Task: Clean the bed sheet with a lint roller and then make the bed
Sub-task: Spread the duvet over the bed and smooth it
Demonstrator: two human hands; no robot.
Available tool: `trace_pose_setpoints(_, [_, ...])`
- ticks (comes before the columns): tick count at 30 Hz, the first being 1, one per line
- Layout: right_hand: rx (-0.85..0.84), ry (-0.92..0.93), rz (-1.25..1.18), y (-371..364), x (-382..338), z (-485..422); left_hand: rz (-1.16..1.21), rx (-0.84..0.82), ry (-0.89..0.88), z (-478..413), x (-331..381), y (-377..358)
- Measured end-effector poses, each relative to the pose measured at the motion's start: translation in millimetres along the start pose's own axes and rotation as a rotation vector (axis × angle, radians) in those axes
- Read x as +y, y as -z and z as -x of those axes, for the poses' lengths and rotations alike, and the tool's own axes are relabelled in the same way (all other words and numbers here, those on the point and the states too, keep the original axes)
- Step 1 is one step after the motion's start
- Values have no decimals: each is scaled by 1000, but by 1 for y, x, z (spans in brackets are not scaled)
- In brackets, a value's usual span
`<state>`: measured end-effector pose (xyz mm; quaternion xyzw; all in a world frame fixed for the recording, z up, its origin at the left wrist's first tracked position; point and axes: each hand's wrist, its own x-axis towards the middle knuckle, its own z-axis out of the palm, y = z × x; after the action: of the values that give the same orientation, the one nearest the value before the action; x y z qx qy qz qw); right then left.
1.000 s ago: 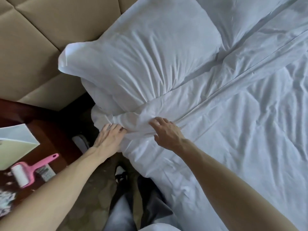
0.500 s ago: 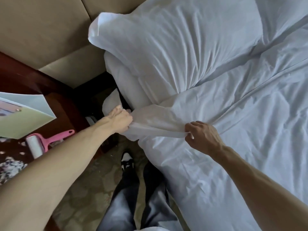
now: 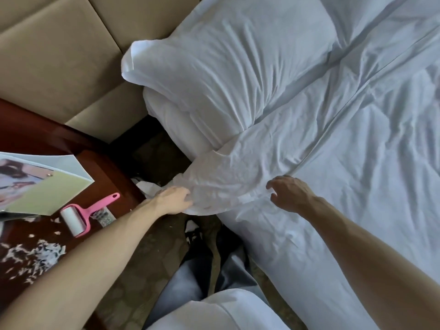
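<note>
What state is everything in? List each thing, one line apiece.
bed sheet: wrinkled, corner bunched at the bed's edge.
left hand: grips the bed sheet's corner.
right hand: open, fingers spread over the sheet.
pillow: creased, lying atop a second pillow.
lint roller: unheld, lying on the nightstand.
paper scraps: scattered on the nightstand.

Narrow floor gap (image 3: 147,270) between nightstand (image 3: 71,144) and bed (image 3: 357,186) — pillow (image 3: 226,75) overhangs ahead.

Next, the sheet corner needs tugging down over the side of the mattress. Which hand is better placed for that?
Left. The left hand holds the sheet corner, its fingers tucked into the fabric. The right hand is open farther in, gripping nothing.
</note>
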<state>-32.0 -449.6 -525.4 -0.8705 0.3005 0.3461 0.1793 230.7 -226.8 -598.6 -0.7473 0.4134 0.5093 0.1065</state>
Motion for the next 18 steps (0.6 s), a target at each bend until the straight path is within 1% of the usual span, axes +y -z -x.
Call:
trace_pose_setpoints(2, [34, 12, -27, 3, -7, 3, -8, 125, 21, 0, 0, 22])
trace_pose_setpoints(4, [69, 20, -52, 3, -12, 2, -4, 169, 37, -7, -3, 29])
trace_pose_setpoints(6, [104, 39, -65, 1, -16, -4, 4, 141, 53, -21, -10, 21])
trace_pose_setpoints(8, [159, 98, -40, -3, -28, -16, 87, 84, 70, -38, -16, 3])
trace_pose_setpoints(10, [260, 166, 34, -7, -42, -35, 292, 66, 125, -61, -14, -19])
trace_pose_setpoints(11, [308, 200, 75, -8, -51, -50, 400, 82, 150, -73, -11, -28])
trace_pose_setpoints(13, [355, 266, 152, -14, -69, -81, 578, 192, 196, -97, -10, -51])
trace_pose_setpoints(14, [351, 293, 196, -20, -77, -93, 668, 253, 223, -102, -7, -61])
trace_pose_setpoints(16, [330, 338, 299, -34, -92, -113, 921, 366, 206, -107, -1, -83])
trace_pose_setpoints(18, [300, 395, 365, -47, -106, -124, 1244, 374, 231, -107, 4, -102])
